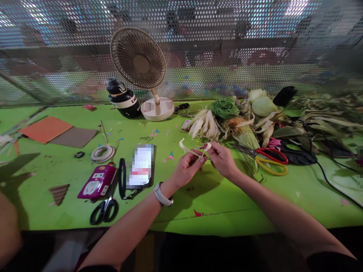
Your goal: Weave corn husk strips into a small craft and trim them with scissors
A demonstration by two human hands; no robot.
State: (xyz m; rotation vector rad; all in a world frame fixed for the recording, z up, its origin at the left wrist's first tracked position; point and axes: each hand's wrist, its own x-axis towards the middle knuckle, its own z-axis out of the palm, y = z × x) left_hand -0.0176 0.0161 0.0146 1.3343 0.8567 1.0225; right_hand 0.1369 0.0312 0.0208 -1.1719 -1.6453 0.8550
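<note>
My left hand point(187, 168), with a white band on the wrist, pinches a thin pale strip of husk point(185, 146) near the middle of the green table. Close beside it, on the right, my right hand point(221, 156) has its fingers closed on the same pale strip, part of which curls up above the fingertips. The strip's far end sticks up to the left of my hands. Just beyond them lie a bundle of pale husks point(206, 124) and a bunch of green strands point(224, 108). Scissors with red and yellow handles point(270, 160) lie right of my right hand.
A fan point(157, 109) and a dark bottle point(124, 101) stand at the back. On the left lie a phone point(141, 166), purple packet point(98, 182), black scissors point(104, 211), tape roll point(103, 153) and orange sheet point(47, 129). Corn husks point(323, 119) and a black cable point(326, 177) lie right.
</note>
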